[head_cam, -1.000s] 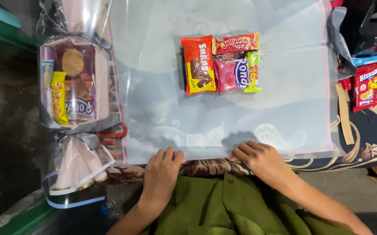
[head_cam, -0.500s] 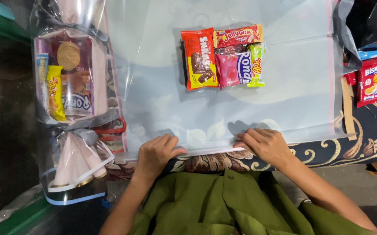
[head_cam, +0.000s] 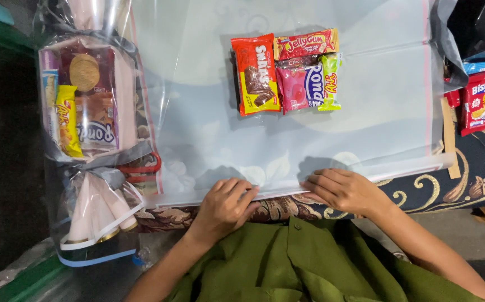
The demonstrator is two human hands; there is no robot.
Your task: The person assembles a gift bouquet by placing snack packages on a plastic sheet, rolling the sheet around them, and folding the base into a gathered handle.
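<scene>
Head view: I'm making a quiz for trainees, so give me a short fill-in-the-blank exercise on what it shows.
1. Both hands, left hand and right hand, rest on the near ____ of the clear plastic sheet.
2. The group of snack packets lies ____ the sheet.
3. The finished wrapped bundle lies to the person's ____.
4. The bundle is tied with a ____ ribbon.

Missing words: edge; on; left; grey

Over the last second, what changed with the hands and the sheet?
Both hands, left hand and right hand, slid forward along the near edge of the clear plastic sheet and now press it, the edge looking folded over. The snack packets and the wrapped bundle stayed put.
</scene>
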